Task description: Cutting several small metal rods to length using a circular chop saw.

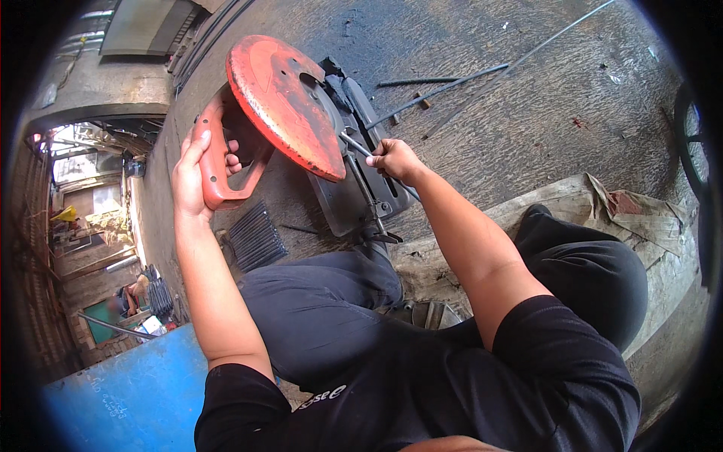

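Metal rod (355,144) slants over the saw base (333,213), its upper end near the red guard (286,105), its other end past the base's right edge. The right hand (397,160) pinches it between thumb and curled fingers; the left hand (193,172) wraps the saw handle (215,162). Whether the clamp screw (368,194) bears on the rod is hard to tell here. Doing this well likely means seating the rod squarely, holding it steady and keeping fingertips away from the guard's underside.

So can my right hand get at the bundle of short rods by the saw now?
Probably not easily: your right hand grips a metal rod, and the saw's base lies between it and the rod bundle.
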A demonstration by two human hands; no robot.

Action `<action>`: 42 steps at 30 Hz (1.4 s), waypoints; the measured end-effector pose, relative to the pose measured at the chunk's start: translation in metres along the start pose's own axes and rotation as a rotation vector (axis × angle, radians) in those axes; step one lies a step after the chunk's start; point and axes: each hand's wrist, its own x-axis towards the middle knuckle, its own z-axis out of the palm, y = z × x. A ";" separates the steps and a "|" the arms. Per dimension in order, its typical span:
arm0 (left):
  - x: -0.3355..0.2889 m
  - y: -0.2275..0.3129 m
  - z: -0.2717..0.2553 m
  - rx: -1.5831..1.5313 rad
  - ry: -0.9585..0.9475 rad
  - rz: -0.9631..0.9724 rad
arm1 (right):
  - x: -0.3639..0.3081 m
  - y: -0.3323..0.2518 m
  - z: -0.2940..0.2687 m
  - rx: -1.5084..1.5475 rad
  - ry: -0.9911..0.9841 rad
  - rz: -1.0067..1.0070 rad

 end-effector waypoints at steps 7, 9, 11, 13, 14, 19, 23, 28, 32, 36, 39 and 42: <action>0.000 0.002 0.001 0.009 0.003 0.001 | -0.002 -0.001 0.000 0.085 -0.124 0.042; 0.000 0.002 0.001 0.008 0.004 0.001 | -0.002 -0.001 0.001 0.093 -0.153 0.042; -0.001 0.002 0.001 0.010 0.004 0.002 | -0.003 -0.002 0.003 0.119 -0.183 0.118; 0.000 0.001 -0.001 0.008 -0.002 0.002 | -0.003 -0.001 0.004 0.148 -0.219 0.132; 0.001 0.000 -0.001 0.005 -0.009 0.002 | -0.003 0.000 0.004 0.175 -0.253 0.146; 0.000 0.000 0.000 -0.003 -0.018 -0.004 | -0.006 0.000 0.002 0.224 -0.328 0.185; -0.001 0.001 -0.001 -0.004 -0.013 -0.010 | -0.009 -0.004 -0.001 0.234 -0.381 0.203; 0.001 0.000 -0.001 -0.009 -0.015 -0.009 | -0.005 0.000 -0.001 0.255 -0.409 0.177; 0.001 0.001 0.000 -0.001 -0.006 -0.010 | -0.003 0.003 -0.002 0.281 -0.426 0.177; 0.001 0.001 -0.001 -0.005 -0.015 -0.002 | -0.005 0.000 -0.001 0.273 -0.402 0.154; 0.000 0.000 -0.002 -0.001 -0.019 -0.001 | -0.008 -0.002 -0.001 0.286 -0.407 0.118; 0.001 0.000 -0.001 0.006 -0.018 -0.005 | -0.009 0.000 -0.001 0.316 -0.349 0.085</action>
